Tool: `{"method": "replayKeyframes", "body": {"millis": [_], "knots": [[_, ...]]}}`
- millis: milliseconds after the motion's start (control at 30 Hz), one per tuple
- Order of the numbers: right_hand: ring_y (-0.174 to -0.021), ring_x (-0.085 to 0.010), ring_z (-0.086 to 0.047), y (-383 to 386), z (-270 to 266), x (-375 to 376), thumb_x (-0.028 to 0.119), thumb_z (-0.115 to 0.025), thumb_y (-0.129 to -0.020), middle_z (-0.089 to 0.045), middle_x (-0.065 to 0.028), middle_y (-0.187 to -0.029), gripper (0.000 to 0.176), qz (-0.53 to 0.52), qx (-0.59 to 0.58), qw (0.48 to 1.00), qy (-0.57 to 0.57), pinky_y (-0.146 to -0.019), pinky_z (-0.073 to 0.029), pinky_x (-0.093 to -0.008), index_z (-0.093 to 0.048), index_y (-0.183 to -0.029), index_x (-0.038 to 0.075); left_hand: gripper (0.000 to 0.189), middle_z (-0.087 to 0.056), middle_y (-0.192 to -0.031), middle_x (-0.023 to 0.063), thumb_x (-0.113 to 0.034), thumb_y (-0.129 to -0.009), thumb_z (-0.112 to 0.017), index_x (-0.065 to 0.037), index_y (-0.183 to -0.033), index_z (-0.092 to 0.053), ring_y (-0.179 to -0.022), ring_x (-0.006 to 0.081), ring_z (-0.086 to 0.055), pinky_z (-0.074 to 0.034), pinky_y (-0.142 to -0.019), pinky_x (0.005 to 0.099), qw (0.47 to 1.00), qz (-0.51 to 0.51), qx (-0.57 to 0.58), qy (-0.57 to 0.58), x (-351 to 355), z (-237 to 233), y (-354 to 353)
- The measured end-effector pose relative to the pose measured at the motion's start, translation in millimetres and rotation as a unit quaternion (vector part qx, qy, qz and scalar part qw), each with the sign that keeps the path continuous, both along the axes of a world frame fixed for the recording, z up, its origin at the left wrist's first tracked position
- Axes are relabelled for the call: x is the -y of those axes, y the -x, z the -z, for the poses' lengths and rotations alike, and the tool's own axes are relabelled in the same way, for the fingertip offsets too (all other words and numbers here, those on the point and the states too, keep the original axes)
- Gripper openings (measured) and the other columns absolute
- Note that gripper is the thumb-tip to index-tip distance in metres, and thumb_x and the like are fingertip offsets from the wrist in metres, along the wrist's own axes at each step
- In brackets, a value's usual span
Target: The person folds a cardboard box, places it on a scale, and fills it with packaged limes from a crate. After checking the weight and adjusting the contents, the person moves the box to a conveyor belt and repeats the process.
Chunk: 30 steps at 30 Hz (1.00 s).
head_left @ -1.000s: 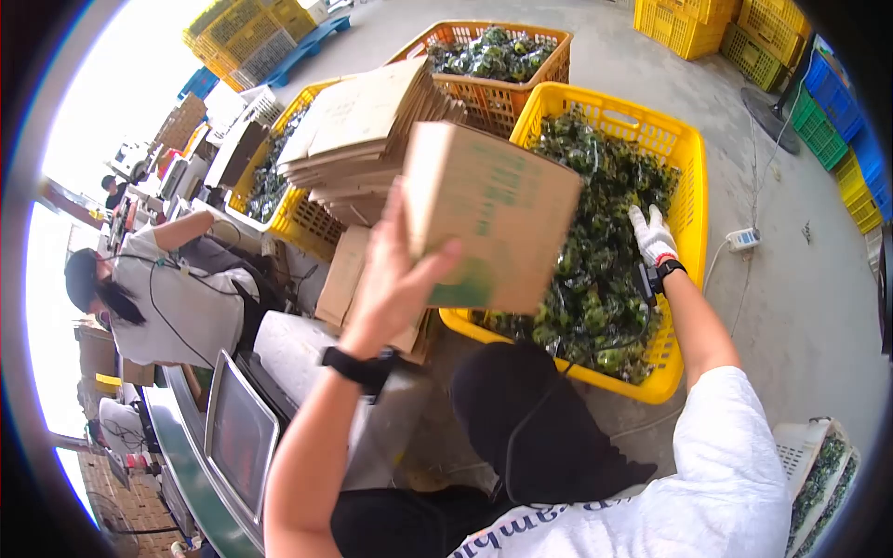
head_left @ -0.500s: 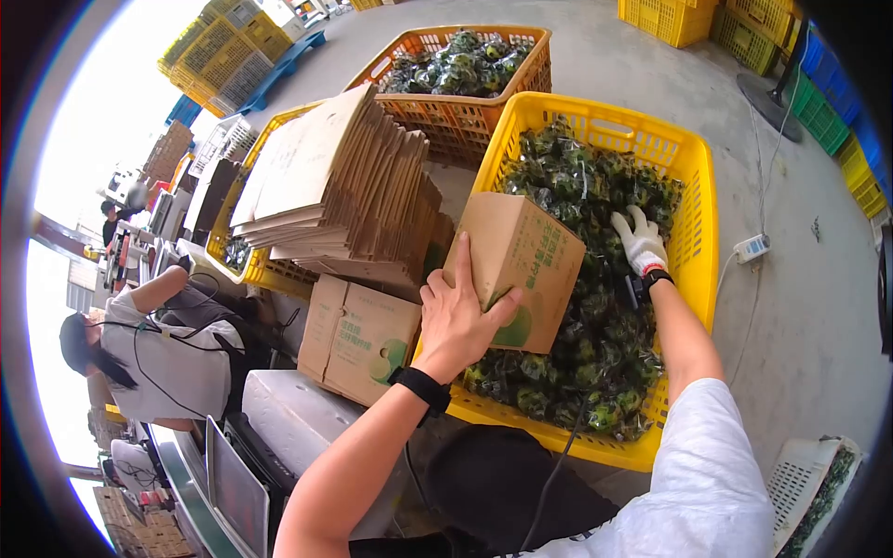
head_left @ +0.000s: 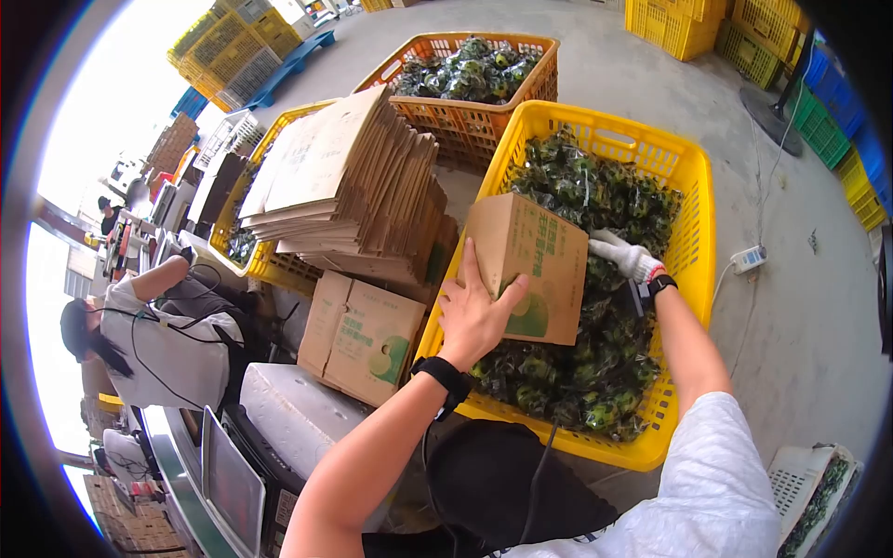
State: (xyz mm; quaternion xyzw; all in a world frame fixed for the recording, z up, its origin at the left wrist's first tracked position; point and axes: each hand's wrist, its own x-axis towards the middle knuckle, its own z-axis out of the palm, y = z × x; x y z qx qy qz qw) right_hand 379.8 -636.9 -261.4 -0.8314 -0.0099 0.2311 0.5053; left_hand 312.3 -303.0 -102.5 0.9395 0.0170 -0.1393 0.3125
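Observation:
My left hand [head_left: 479,310], bare with a black wristband, holds a printed cardboard box [head_left: 544,265] tilted over the yellow crate [head_left: 688,325]. Its thumb and index finger stretch across the box's near side. My right hand [head_left: 625,256], in a white glove, has its fingers stretched out to the left, fingertips right at the box's right edge. Below it, the crate is filled with green fruits in clear bags [head_left: 605,381]. The inside of the box is hidden from this angle.
Flattened cartons [head_left: 316,158] are stacked left of the crate, beside another printed box [head_left: 358,335]. An orange crate [head_left: 465,110] of bagged fruit stands behind. A person [head_left: 158,344] sits at the left near a screen [head_left: 233,479]. A cable with a white power strip [head_left: 747,259] lies right.
My right hand has moved left from the bagged fruit to the box's edge, its fingers turning from pointing away to pointing left. My left hand keeps the box in about the same place.

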Motion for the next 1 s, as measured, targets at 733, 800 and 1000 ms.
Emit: {"method": "replayKeyframes", "body": {"millis": [733,800,1000], "knots": [[-0.103,-0.0201,-0.071,65,-301,-138,0.028,-0.058,-0.105,-0.071,-0.0125,-0.119,0.032,-0.089,0.302,0.94,-0.133,-0.086,-0.058,-0.0298,-0.068,-0.126,0.006,0.063,-0.063,-0.138,0.0068,-0.064,-0.1,-0.05,-0.017,-0.141,-0.057,-0.128,0.0285,-0.058,-0.044,-0.107,0.0554,0.636,-0.176,-0.3,0.689,-131,2,62],[-0.095,-0.0086,-0.068,21,-273,-119,0.035,-0.06,-0.103,-0.071,-0.0037,-0.11,0.038,0.032,0.211,0.945,-0.249,-0.078,-0.056,-0.0238,-0.067,-0.126,0.006,0.068,-0.06,-0.143,0.0095,-0.069,-0.098,-0.047,-0.018,-0.142,-0.058,-0.131,0.0346,-0.055,-0.039,-0.11,0.0594,0.592,-0.213,-0.309,0.714,-147,9,75],[-0.147,-0.0443,-0.035,-77,-149,-92,0.086,-0.065,-0.071,-0.025,-0.0266,-0.164,0.113,0.082,0.097,0.951,0.281,-0.121,-0.031,-0.0493,-0.029,-0.161,0.027,0.066,-0.064,-0.138,0.0092,-0.066,-0.099,-0.048,-0.016,-0.142,-0.058,-0.128,0.034,-0.058,-0.04,-0.11,0.0589,0.541,-0.192,-0.281,0.769,-167,14,108]]}}
